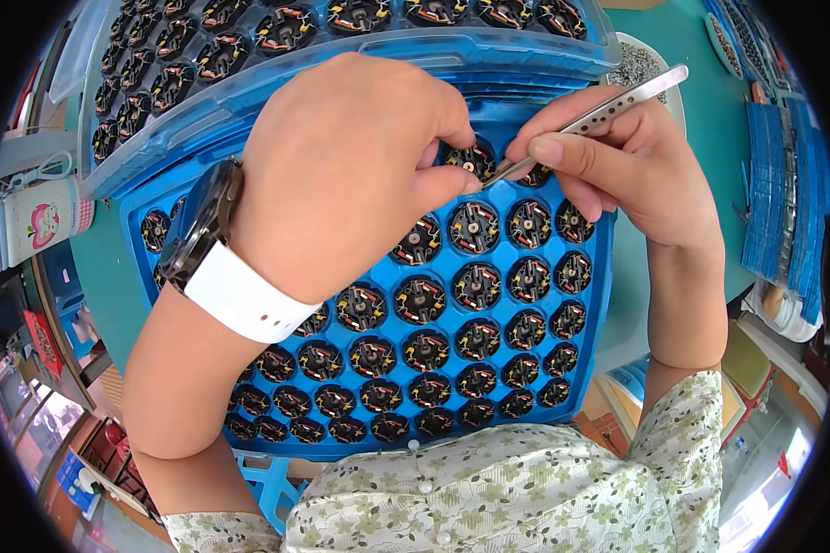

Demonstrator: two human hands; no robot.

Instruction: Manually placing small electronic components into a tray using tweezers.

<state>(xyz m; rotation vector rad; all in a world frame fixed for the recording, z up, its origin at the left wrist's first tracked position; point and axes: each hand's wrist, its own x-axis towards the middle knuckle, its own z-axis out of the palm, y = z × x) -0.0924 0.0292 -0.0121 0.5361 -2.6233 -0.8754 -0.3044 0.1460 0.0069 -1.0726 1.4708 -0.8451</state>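
Observation:
A blue tray lies before me, its round pockets filled with round black parts, each with a hub, small red and yellow pieces and fine wires. My left hand, wearing a watch with a white strap, reaches over it. Its thumb and forefinger close around one round black part near the tray's far side. Metal tweezers with a row of holes are gripped in my right hand. Their tip meets the edge of that part beside my left thumb. My left hand hides much of the tray's left half.
Behind the tray stands a clear plastic tray of similar black parts. A white bowl of small metal bits sits at the far right on the green tabletop. Blue stacked trays stand right; a patterned container is left.

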